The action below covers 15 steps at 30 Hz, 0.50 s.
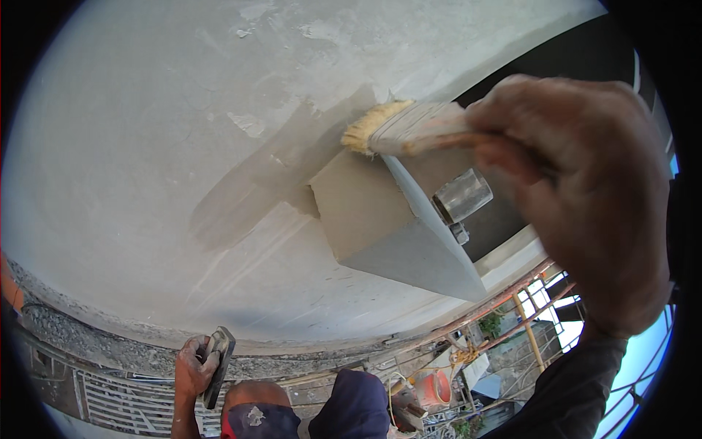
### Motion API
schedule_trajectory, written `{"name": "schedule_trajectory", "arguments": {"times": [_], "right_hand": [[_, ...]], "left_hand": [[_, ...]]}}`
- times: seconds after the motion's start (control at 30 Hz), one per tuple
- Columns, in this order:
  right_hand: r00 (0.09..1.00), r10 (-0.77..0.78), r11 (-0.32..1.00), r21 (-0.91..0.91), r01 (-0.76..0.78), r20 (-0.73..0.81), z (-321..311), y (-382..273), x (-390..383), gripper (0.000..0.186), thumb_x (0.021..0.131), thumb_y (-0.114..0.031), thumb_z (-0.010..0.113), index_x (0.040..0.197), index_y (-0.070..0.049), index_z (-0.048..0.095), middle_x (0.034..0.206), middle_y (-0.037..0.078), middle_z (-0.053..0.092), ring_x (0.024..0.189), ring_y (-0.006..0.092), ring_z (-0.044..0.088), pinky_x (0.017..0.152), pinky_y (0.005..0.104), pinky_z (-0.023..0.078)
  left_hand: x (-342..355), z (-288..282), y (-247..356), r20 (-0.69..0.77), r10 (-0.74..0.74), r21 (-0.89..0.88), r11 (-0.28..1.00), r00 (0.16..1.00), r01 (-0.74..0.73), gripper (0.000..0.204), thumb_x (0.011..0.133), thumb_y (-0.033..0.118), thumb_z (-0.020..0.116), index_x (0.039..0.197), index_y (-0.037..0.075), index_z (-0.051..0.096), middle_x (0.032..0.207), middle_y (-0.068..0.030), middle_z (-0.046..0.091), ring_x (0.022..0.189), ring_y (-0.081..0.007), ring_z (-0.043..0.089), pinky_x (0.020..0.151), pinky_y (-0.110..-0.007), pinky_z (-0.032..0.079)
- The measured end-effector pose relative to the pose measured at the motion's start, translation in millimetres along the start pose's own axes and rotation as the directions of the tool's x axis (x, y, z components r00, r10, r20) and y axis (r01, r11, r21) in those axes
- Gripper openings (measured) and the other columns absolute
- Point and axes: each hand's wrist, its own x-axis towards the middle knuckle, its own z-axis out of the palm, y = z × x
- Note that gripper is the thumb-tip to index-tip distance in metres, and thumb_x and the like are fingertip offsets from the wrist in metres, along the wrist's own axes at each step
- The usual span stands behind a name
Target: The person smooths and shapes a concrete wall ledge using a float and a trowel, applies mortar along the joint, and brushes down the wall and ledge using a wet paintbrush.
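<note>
My right hand [585,161] is raised at the right, somewhat blurred, its fingers closed round the handle of a wide flat brush [424,126]. The brush's pale yellow bristles [371,128] touch the grey plastered wall [168,132] just above a wedge-shaped grey block [365,208] that juts out from it. A dark wet patch [256,179] spreads down and left from the bristles. Low on the left, my left hand [194,366] grips a narrow, dark-edged plastering float [219,366], held upright and apart from the wall.
A shiny metal cylinder [463,196] sits beside the block in a dark recess [504,212]. Below are rough rubble along the wall's foot, a slatted platform [131,402] and my bent knees. Scaffold poles [530,329] and an orange bucket [434,388] stand lower right.
</note>
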Motion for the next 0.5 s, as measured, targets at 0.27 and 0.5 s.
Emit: {"name": "schedule_trajectory", "arguments": {"times": [0.27,0.5], "right_hand": [[0.873,0.206,0.889,-0.457,0.021,0.442,-22.7,-53.1,32.2,0.010,0.081,-0.019,0.072,0.083,-0.010,0.070,0.062,0.005,0.062,0.052,0.0164,0.059,0.053,0.0326,0.048],[0.631,0.308,0.941,-0.132,-0.310,0.712,-95.9,-38.7,31.0,0.033,0.077,-0.009,0.074,0.107,-0.001,0.063,0.084,0.014,0.061,0.073,0.0216,0.060,0.065,0.0332,0.047]], "left_hand": [[16.0,23.9,-21.3,0.030,0.047,-0.120,0.992,0.998,-0.044,0.028,0.074,0.010,0.065,0.098,-0.005,0.062,0.079,-0.0131,0.064,0.066,-0.0194,0.060,0.064,-0.032,0.049],[1.8,-2.0,-26.6,-0.005,-0.047,-0.075,0.996,0.999,0.046,0.028,0.074,0.010,0.065,0.098,-0.004,0.062,0.078,-0.0122,0.065,0.066,-0.0182,0.061,0.064,-0.031,0.049]]}}
